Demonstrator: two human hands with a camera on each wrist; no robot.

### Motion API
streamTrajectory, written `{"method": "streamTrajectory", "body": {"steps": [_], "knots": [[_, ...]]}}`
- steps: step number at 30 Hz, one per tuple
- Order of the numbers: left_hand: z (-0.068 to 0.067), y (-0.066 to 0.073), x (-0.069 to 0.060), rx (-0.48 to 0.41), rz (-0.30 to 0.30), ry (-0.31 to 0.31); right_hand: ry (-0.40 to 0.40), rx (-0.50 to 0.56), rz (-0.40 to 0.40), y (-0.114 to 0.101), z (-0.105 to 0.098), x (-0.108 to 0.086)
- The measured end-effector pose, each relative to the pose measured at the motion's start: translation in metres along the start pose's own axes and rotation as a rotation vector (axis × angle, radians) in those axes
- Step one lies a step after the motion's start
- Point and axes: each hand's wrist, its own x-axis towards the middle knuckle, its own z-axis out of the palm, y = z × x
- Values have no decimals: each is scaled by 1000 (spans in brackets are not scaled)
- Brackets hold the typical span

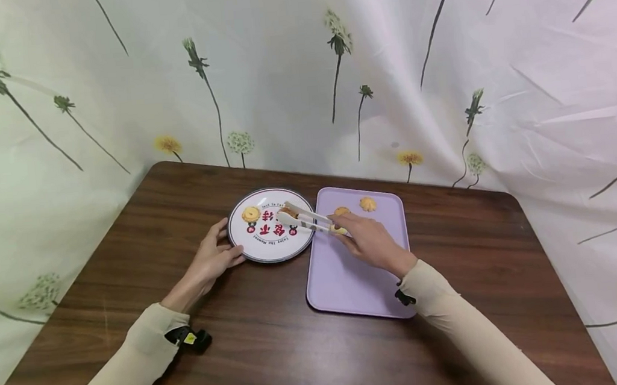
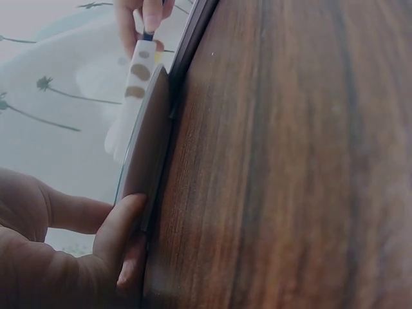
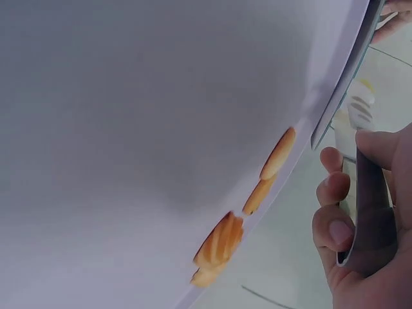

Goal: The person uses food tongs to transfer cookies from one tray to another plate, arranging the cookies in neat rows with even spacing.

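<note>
My left hand [image 1: 216,257] grips the left rim of a round white plate [image 1: 275,252] with red characters and a dark edge. In the left wrist view, thumb and fingers pinch that rim. My right hand [image 1: 369,242] holds white tongs [image 1: 290,220] with brown spots, reaching leftward over the plate. Between the tong tips is a golden-brown cookie [image 1: 287,210], partly hidden, and whether it touches the plate I cannot tell. Another cookie [image 1: 251,214] lies on the plate's left side. Beneath the right hand is a lilac tray [image 1: 342,280] with a few cookies [image 3: 220,241].
The plate and tray lie side by side on a dark wooden table [image 1: 276,340]. On the tray, a ridged cookie [image 1: 367,203] lies near the far edge. A pale curtain [image 1: 278,86] with dandelion prints hangs behind the table and along its sides.
</note>
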Motion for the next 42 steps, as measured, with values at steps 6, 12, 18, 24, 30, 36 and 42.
{"method": "streamTrajectory", "body": {"steps": [6,12,18,24,30,36,42], "knots": [[3,-3,-1,-6,-4,-2,-25,-22,8,-6,6,10],[6,-6,-2,-5,1,-8,-65,-24,57,-8,6,12],[6,-6,-2,3,-3,-9,-64,5,69,-6,4,9],[5,-3,-1,17,-3,4,-15,61,57,-2,-2,2],[3,0,0,20,2,5,27,68,79,4,-12,-12],[1,-1,1,6,0,9,26,94,109,16,-18,-28],[0,-2,0,9,-10,11,24,73,164,24,-28,-44]]}}
